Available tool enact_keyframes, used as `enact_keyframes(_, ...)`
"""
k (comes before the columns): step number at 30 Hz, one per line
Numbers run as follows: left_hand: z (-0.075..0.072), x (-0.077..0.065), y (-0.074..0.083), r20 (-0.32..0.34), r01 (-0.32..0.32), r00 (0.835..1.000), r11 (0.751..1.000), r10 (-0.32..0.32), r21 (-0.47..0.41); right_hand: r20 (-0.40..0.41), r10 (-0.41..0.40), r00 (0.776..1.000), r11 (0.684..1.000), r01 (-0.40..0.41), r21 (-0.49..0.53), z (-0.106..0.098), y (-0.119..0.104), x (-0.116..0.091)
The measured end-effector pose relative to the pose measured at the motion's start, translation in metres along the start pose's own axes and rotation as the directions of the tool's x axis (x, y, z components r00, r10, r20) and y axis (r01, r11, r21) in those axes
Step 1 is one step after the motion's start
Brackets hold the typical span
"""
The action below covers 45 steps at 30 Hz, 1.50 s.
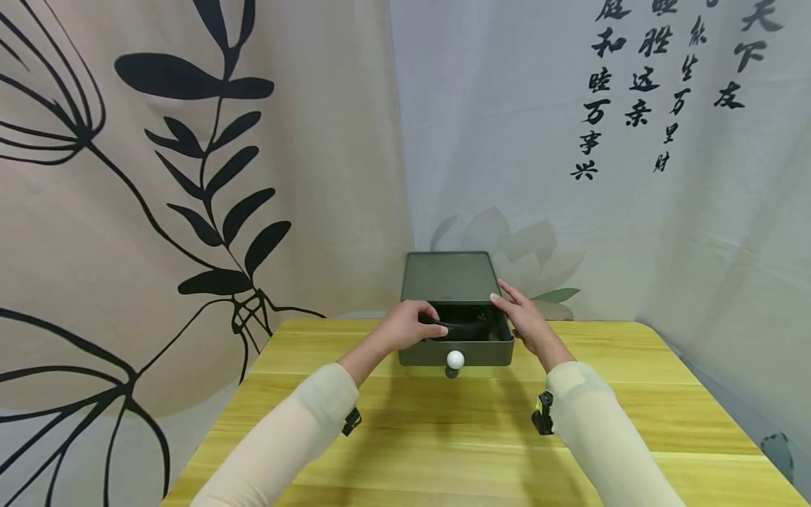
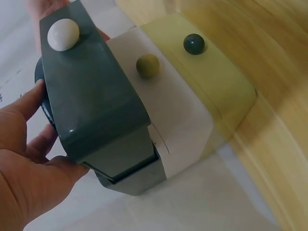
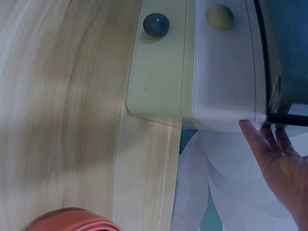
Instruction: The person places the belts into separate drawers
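Observation:
A small three-tier drawer box stands at the far side of the table, its dark green top drawer (image 1: 418, 352) pulled out towards me. The drawer has a white round knob (image 1: 455, 360). Inside lies a long black object (image 1: 465, 329); I cannot tell its kind. My left hand (image 1: 405, 325) reaches over the drawer's left side and pinches the near end of this object between thumb and fingers. In the left wrist view its dark rounded edge (image 2: 45, 103) shows above the drawer. My right hand (image 1: 526, 320) rests its fingers against the box's right side, holding nothing.
Below the green drawer are a white drawer (image 2: 161, 96) with a yellowish knob and a pale yellow drawer (image 2: 211, 72) with a dark knob, both closed. The wooden table (image 1: 456, 436) carries the box; a printed curtain (image 1: 342, 176) hangs behind. A red-orange curved thing (image 3: 74, 221) shows in the right wrist view.

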<state>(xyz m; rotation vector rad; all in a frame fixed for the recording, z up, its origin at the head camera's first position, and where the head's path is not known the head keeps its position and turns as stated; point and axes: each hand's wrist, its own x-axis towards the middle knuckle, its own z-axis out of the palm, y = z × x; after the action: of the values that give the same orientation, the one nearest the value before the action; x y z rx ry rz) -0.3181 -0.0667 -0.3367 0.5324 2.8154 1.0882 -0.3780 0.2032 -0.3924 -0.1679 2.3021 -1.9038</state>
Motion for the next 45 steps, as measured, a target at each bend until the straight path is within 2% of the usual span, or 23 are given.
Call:
enact_keyframes(4,0.003,-0.001,0.004,-0.057,-0.016,0.998,0.998,0.020,0.066,0.003,-0.002,1.000,1.000,0.002,-0.009,-0.001,0.000,-0.002)
enact_keyframes(9,-0.001,-0.004,0.010,-0.136,-0.031,0.990,1.000,0.030,-0.001,0.005,-0.002,1.000,1.000,0.002,0.000,-0.003,0.000,-0.005)
enact_keyframes(15,-0.003,-0.008,0.014,-0.156,-0.019,0.988,0.998,0.010,-0.057,0.009,0.000,1.000,1.000,0.000,0.001,-0.004,0.002,-0.005)
enact_keyframes(20,-0.003,-0.012,0.017,-0.182,-0.036,0.983,0.996,0.020,-0.082,0.017,-0.006,1.000,1.000,0.006,0.001,-0.004,0.003,-0.005)
enact_keyframes(29,-0.003,-0.029,0.025,-0.226,-0.025,0.974,0.993,-0.001,-0.115,0.028,-0.012,1.000,1.000,0.012,-0.011,-0.002,0.002,-0.007)
enact_keyframes(35,0.001,-0.039,0.032,-0.236,-0.034,0.972,0.991,0.003,-0.126,0.006,-0.011,1.000,0.999,0.011,-0.037,-0.004,0.001,-0.009)
enact_keyframes(45,0.011,-0.057,0.039,-0.255,-0.068,0.967,0.985,0.026,-0.158,0.020,-0.011,1.000,1.000,0.012,-0.028,-0.008,0.000,-0.014)
